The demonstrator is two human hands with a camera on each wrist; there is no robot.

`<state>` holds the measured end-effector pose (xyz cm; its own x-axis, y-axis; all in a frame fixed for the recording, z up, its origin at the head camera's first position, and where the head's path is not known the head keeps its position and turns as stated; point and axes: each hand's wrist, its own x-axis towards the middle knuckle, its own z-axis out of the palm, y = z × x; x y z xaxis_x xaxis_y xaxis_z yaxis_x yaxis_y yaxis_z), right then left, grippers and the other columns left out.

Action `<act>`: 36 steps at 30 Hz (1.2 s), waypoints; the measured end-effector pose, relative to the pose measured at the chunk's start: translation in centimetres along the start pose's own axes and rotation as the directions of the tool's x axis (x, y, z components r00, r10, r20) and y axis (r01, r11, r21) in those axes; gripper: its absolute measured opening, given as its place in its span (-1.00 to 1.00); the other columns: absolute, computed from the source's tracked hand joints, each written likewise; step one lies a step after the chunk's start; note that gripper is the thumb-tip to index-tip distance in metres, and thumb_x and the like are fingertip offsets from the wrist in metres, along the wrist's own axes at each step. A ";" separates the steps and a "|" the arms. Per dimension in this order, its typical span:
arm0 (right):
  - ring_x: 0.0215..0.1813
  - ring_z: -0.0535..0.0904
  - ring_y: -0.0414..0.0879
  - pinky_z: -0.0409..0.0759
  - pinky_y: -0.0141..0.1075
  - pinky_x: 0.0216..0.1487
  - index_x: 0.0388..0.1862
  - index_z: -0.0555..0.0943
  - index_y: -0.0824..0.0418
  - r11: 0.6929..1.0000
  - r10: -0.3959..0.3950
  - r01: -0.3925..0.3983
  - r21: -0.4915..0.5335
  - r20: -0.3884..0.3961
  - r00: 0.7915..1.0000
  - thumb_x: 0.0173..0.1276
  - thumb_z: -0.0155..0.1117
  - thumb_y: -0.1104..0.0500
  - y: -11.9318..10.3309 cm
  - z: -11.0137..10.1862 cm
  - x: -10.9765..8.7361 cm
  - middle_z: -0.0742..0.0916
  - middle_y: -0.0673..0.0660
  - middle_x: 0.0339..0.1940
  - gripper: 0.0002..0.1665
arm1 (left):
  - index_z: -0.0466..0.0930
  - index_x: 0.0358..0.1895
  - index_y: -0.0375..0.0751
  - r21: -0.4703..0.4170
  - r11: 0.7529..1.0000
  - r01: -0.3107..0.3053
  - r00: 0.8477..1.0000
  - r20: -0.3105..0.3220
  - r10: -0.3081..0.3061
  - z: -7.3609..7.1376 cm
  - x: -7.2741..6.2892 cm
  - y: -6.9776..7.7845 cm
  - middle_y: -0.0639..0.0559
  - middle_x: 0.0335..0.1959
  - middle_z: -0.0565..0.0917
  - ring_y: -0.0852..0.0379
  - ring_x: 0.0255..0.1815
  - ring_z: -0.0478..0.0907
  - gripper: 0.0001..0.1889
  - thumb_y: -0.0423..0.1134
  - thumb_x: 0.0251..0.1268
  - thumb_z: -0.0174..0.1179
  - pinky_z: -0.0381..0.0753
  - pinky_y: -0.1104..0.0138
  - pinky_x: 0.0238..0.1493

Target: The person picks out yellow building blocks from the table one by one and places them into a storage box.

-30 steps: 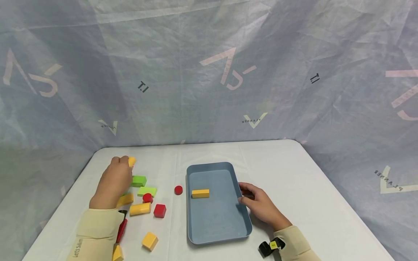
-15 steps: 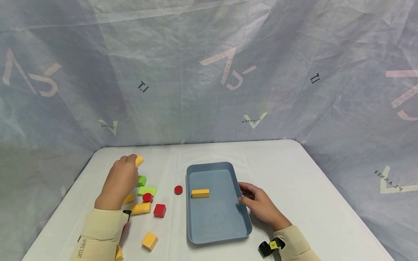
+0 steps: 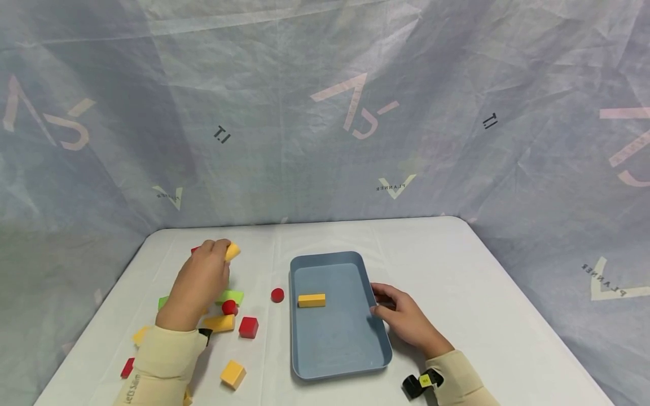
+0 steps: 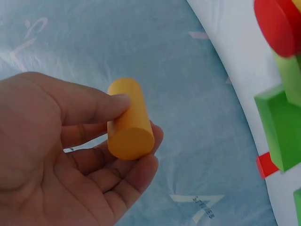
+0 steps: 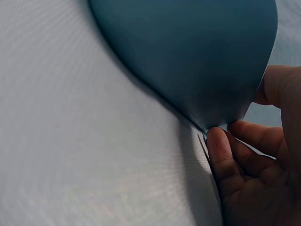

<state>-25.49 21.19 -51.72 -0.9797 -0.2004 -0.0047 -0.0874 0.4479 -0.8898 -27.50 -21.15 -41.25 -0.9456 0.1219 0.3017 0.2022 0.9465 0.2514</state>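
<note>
My left hand [image 3: 200, 282] is raised over the left part of the table and pinches a yellow cylinder block [image 3: 232, 252]. In the left wrist view the thumb lies on one side of the yellow cylinder [image 4: 136, 110] and the fingers are behind and under it. At the right side of a blue-grey tray [image 3: 345, 338], my right hand [image 3: 408, 321] grips the wall, thumb at the rim and fingers outside. The right wrist view has fingertips [image 5: 220, 143] against the tray's outer wall [image 5: 193, 61], low down. One yellow rectangular block [image 3: 312, 300] lies inside the tray.
Several blocks lie left of the tray: a red disc [image 3: 277, 295], a red cube [image 3: 249, 327], a yellow cube [image 3: 233, 374], another yellow cylinder [image 3: 220, 323] and a light green block [image 3: 232, 297]. My left forearm covers others. A printed cloth [image 3: 284, 113] hangs behind the white table.
My left hand has moved right with the yellow cylinder, uncovering a red block behind it and blocks to its left. The right hand and tray have stayed put.
</note>
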 end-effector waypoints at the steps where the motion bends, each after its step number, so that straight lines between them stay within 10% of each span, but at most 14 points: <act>1: 0.25 0.64 -0.02 0.60 -0.24 0.22 0.48 0.47 0.15 1.000 0.000 0.000 0.001 0.001 1.000 0.39 0.36 0.17 0.0 0.0 0.0 0.69 0.12 0.27 -0.33 | 0.44 0.32 -0.44 -0.005 1.000 -0.005 1.000 0.011 0.005 0.1 0.0 0.3 -0.39 0.06 0.57 -0.26 -0.03 0.62 -0.53 -0.41 0.37 0.25 0.66 -0.16 0.07; 36: 0.23 0.65 -0.04 0.59 -0.11 0.28 0.47 0.48 0.15 1.000 0.005 -0.006 -0.019 -0.006 1.000 0.38 0.36 0.18 0.1 0.1 0.2 0.69 0.11 0.25 -0.33 | 0.63 0.16 -0.24 0.088 0.960 -0.264 0.963 0.070 0.259 3.4 -1.2 6.3 -0.06 -0.13 0.71 0.04 -0.27 0.67 -0.51 -0.28 0.16 0.53 0.78 0.13 -0.11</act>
<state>-25.66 21.10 -51.84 -0.9813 -0.1923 -0.0066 -0.0854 0.4656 -0.8808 -25.94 -14.33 -43.14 -0.8766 0.3830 0.2914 0.4215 0.9033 0.0806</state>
